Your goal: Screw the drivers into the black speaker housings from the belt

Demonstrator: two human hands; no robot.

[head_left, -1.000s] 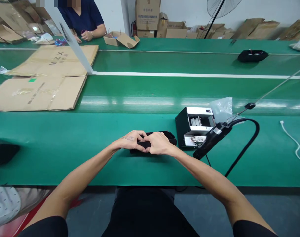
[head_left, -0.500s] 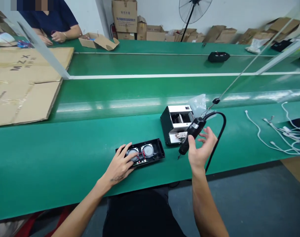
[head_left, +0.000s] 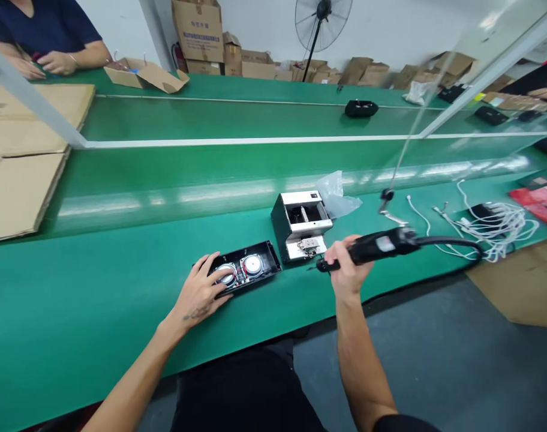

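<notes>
My left hand grips the left end of a black speaker case, fingers over the far side and inside, thumb at the near edge. Two round speakers with red and black wires sit in the open case, which lies on the green bench. My right hand is closed round the front part of a black electric screwdriver, held nearly level above the bench. Its tip points left, a little to the right of the case. Behind the tip stands a black and white screw feeder.
A hanging cord with a hook comes down behind the screwdriver. White cables lie at right, a plastic bag behind the feeder, flat cardboard at left. Across the bench are a person and an open carton.
My right hand has gone from open beside the hanging screwdriver to closed round it, and the tool has swung from steep to nearly level. My left hand stays on the case. The view has turned right.
</notes>
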